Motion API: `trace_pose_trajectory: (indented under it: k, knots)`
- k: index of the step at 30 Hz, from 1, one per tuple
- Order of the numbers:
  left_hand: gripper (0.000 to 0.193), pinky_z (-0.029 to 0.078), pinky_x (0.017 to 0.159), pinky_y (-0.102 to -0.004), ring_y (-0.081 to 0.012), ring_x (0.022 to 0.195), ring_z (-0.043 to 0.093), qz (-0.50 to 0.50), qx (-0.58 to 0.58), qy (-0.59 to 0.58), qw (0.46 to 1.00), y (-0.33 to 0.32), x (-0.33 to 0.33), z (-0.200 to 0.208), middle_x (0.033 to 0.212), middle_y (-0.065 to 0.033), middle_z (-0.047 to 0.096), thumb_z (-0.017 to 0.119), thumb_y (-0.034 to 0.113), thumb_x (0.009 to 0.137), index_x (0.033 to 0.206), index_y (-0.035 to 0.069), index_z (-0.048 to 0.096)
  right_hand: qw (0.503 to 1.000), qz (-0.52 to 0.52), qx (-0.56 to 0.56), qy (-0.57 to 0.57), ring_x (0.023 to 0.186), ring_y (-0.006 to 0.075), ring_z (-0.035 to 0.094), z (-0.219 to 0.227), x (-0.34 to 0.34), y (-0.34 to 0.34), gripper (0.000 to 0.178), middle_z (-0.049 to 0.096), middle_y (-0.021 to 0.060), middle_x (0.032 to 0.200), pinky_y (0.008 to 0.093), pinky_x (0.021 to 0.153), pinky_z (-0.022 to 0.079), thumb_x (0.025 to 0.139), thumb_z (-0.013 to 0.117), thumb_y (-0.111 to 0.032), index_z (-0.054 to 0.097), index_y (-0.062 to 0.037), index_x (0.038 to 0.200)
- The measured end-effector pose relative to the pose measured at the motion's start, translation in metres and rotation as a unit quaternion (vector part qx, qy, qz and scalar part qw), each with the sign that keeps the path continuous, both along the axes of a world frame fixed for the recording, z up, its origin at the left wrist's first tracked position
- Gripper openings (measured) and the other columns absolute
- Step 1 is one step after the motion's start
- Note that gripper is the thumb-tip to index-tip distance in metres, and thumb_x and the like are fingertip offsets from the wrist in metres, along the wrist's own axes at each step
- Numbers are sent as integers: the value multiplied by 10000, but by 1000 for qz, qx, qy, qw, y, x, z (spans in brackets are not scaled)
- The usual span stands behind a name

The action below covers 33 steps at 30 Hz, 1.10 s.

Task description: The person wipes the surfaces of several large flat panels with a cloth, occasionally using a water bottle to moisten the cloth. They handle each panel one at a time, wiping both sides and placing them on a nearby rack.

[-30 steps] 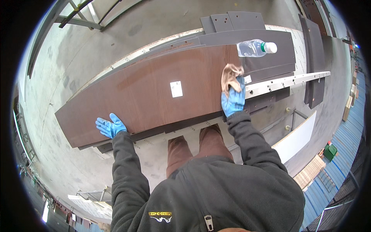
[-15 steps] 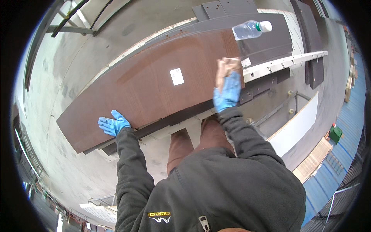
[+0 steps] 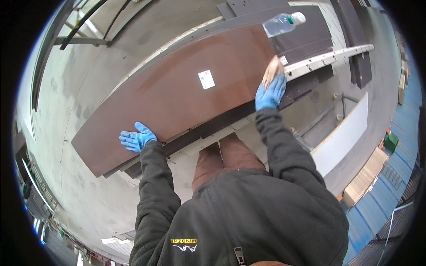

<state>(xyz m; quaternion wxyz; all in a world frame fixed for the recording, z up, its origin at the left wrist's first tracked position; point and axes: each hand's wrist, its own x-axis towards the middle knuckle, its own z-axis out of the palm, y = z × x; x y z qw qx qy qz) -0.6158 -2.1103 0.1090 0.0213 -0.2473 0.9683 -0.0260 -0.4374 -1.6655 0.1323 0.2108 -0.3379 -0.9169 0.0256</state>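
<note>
A long brown wood-grain panel lies across the stack in front of me, with a white label near its middle. My left hand, in a blue glove, rests flat on the panel's near left part, fingers spread and holding nothing. Gloved the same way, my right hand presses a folded tan cloth at the panel's right end, by the near corner. The fingers lie over part of the cloth. Beyond that end, a clear plastic bottle with a white cap lies on its side.
Dark panels are stacked under and to the right of the brown one. A pale slotted rail runs out to the right. Nearer on the right stands a white board by a wheeled frame. Metal framing rises at the far left.
My right hand has slid the cloth rightward to the panel's end. The left hand stays on the panel. The whole view has shifted slightly.
</note>
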Motion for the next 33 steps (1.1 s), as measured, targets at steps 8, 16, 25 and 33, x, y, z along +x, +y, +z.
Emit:
trace_pose_trajectory:
  k: [8,16,25,33]
  knots:
    - [918,100,1293,-568,-425,1613,103,1,30,-14,999,3,-2,9,1736,-254,137,400,630,1040,1657,-13,181,961,255,-85,-61,1427,494,453,-16,-60,-53,640,452,303,1562,564,1211,349,922,663,-241,486,34,1472]
    - [932,99,1289,-573,-437,1609,110,-10,33,-16,999,-4,0,4,1732,-266,143,414,632,1033,1657,-19,180,993,108,36,-24,1472,453,414,-29,-201,-53,598,427,300,1588,584,1212,323,982,587,-280,480,53,1467]
    - [851,191,1278,-559,-454,1567,234,-72,170,134,974,-58,3,16,1678,-303,255,608,477,994,1595,-52,319,918,377,-110,-46,1392,403,496,23,-249,-186,571,497,245,1517,494,1200,381,970,576,-206,480,10,1490]
    - [835,413,1181,-463,-360,1428,468,263,340,328,841,-442,-63,8,1586,-245,433,759,419,956,1568,-22,401,938,204,-225,164,1172,298,612,7,-271,-317,439,598,197,1287,436,1029,508,1018,558,-191,522,-17,1418]
